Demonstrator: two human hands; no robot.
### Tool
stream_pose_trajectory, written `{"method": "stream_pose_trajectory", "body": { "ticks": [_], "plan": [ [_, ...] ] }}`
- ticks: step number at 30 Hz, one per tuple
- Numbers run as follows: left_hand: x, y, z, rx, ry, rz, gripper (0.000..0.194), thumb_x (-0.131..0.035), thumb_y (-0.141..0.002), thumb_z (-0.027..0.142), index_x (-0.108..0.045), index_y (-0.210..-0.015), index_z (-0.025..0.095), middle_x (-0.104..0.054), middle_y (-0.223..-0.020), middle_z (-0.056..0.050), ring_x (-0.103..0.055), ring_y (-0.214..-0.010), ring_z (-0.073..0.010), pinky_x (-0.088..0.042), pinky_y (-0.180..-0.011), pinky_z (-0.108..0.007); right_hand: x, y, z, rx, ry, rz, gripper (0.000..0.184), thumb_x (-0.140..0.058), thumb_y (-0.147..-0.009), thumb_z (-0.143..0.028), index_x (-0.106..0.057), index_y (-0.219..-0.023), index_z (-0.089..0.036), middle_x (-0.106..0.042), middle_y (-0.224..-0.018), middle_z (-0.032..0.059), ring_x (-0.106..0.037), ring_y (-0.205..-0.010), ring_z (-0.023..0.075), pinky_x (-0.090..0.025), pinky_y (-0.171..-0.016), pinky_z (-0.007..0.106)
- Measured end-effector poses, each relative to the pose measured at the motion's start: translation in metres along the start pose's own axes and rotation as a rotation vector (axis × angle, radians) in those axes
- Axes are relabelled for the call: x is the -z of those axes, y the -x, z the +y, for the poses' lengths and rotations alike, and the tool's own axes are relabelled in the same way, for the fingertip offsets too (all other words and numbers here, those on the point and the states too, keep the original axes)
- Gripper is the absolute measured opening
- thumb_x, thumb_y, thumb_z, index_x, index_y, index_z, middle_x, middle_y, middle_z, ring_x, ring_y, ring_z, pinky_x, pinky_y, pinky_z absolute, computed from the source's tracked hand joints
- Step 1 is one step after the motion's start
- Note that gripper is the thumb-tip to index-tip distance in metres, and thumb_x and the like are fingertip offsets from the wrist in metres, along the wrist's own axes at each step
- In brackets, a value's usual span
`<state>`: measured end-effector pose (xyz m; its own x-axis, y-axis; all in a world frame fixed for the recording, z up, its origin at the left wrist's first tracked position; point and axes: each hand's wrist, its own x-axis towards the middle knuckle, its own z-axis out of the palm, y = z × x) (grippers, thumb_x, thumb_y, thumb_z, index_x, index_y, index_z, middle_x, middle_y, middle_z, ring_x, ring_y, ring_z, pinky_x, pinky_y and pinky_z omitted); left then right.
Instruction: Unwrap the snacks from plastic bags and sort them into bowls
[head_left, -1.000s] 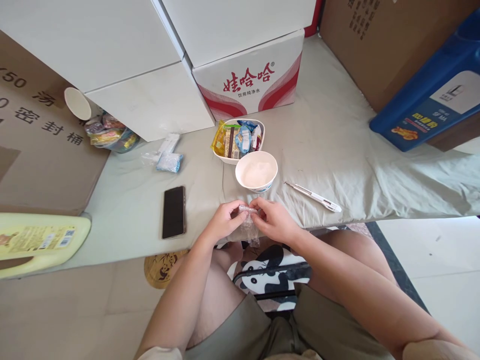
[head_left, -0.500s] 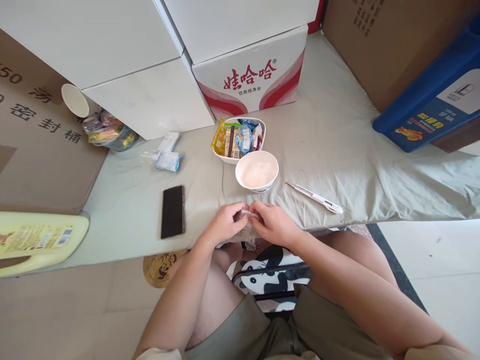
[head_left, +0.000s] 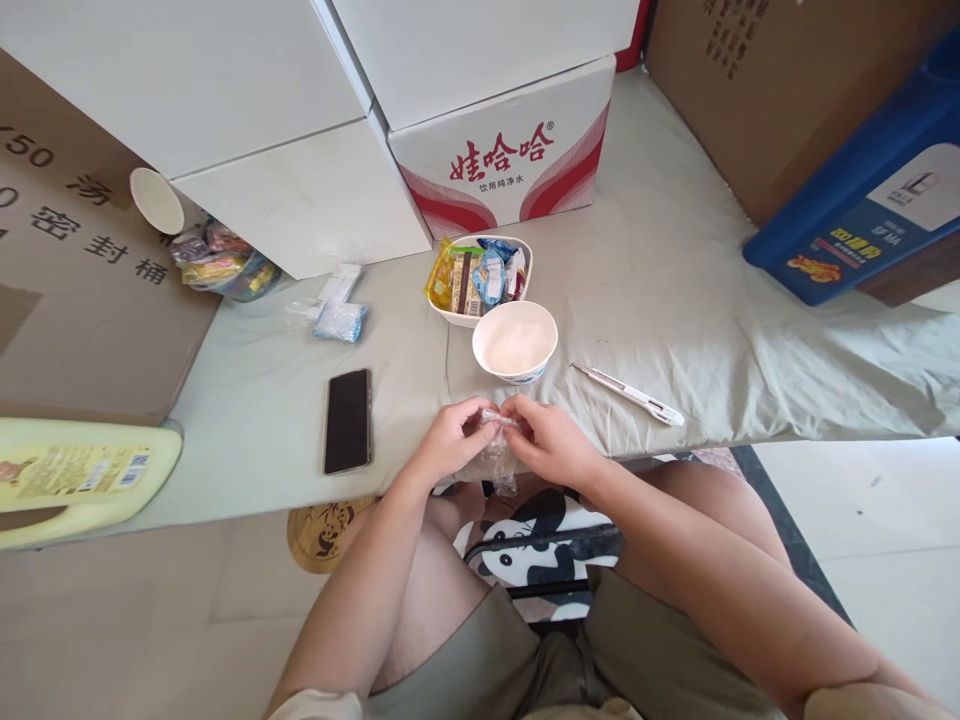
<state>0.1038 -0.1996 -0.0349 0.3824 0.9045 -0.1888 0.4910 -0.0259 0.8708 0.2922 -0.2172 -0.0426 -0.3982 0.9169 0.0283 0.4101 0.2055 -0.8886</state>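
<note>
Clear plastic wrap [head_left: 501,458] is pinched between the fingertips of both hands, its upper end bunched in the narrow space where they meet and its loose end hanging below the fingers, toward the lap. The left hand [head_left: 456,440] holds it from the left side, thumb and fingers closed on it; the right hand [head_left: 550,441] grips it from the right side in the same way, fingers curled. Just beyond the hands stands a white bowl [head_left: 515,342] with something pale inside, too indistinct to name. Behind the bowl, and close against it, sits a white tray [head_left: 454,319] filled with wrapped snacks [head_left: 487,275]. A slim white tool [head_left: 628,394] lies slantwise to the right of the bowl, and a dark phone [head_left: 348,420] lies flat to the left of the hands, with small packets [head_left: 340,322] farther back. All of these rest on a pale green cloth [head_left: 660,290]. A red and white carton [head_left: 504,165] stands behind the tray; a yellow jug [head_left: 79,485] lies at the far left, and a blue container [head_left: 855,215] leans at the far right.
</note>
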Motion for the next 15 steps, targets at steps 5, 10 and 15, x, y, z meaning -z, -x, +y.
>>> {"method": "stream_pose_trajectory", "body": {
  "ticks": [5,10,15],
  "plan": [
    [-0.0003,-0.0001,-0.0018,0.019,0.111,0.017,0.028,-0.065,-0.080,0.041,-0.065,-0.091,0.015,-0.061,-0.073,0.000,-0.055,-0.067,-0.0133,-0.045,-0.064,-0.024,0.0044,-0.0009,-0.0047,-0.015,-0.091,0.075,0.009,-0.046,-0.083,-0.023,-0.051,-0.091,-0.022,-0.054,-0.063,-0.0040,-0.051,-0.056,0.0139,-0.037,-0.058,0.026],
    [0.0007,0.0017,-0.0005,-0.013,0.146,0.028,0.027,-0.068,-0.079,0.039,-0.066,-0.091,0.015,-0.067,-0.080,-0.003,-0.060,-0.072,-0.0147,-0.049,-0.069,-0.026,0.0044,-0.0017,-0.0061,-0.015,-0.099,0.119,0.007,-0.045,-0.077,-0.022,-0.048,-0.083,-0.023,-0.050,-0.060,-0.0045,-0.046,-0.054,0.0139,-0.035,-0.057,0.026],
    [-0.0010,0.0010,0.0017,-0.009,0.152,0.077,0.029,-0.071,-0.077,0.042,-0.067,-0.088,0.015,-0.071,-0.080,-0.005,-0.063,-0.072,-0.0156,-0.052,-0.069,-0.027,0.0052,-0.0026,-0.0074,-0.018,-0.089,0.146,0.005,-0.042,-0.075,-0.023,-0.045,-0.079,-0.024,-0.049,-0.060,-0.0040,-0.044,-0.054,0.0143,-0.035,-0.056,0.027]
  ]
}}
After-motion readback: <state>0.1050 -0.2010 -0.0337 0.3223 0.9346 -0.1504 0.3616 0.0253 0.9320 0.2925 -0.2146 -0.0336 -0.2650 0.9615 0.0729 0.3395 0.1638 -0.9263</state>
